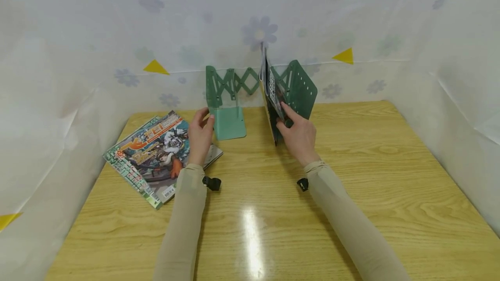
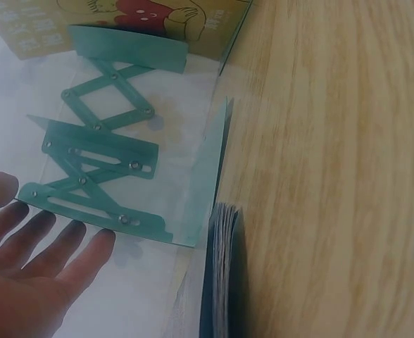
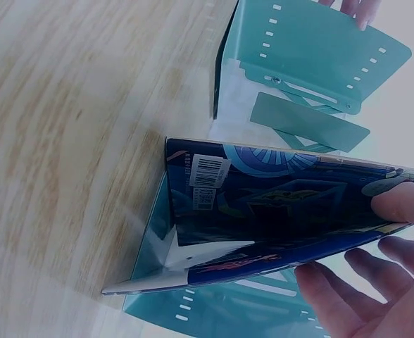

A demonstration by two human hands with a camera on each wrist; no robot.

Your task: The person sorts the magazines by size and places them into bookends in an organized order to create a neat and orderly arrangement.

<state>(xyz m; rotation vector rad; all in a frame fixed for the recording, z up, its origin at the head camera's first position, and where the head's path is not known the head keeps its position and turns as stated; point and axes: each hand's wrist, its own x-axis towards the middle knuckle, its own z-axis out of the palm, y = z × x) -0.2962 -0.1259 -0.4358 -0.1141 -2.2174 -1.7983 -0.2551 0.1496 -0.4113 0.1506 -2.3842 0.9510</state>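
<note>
The step in hand looks to be filing magazines upright in a green bookend, which stands along the far edge of the worktop. The right hand grips a magazine with white lettering, thumb on its left side and fingers on its right. That magazine leans beside an upright yellow book, and in the right wrist view the two covers part in a narrow V towards the camera. Both are in the right half of the bookend, near its right end plate.

The left hand holds nothing; its fingers, fairly straight, rest against the outer side of the left end plate, apparently steadying it. A pile of magazines lies flat at the worktop's left edge, near the far left corner.

The next move probably calls for settling the gripped magazine flush against its neighbour before letting go, with the left hand bracing the frame. The pile would then seem the likely source for another.
</note>
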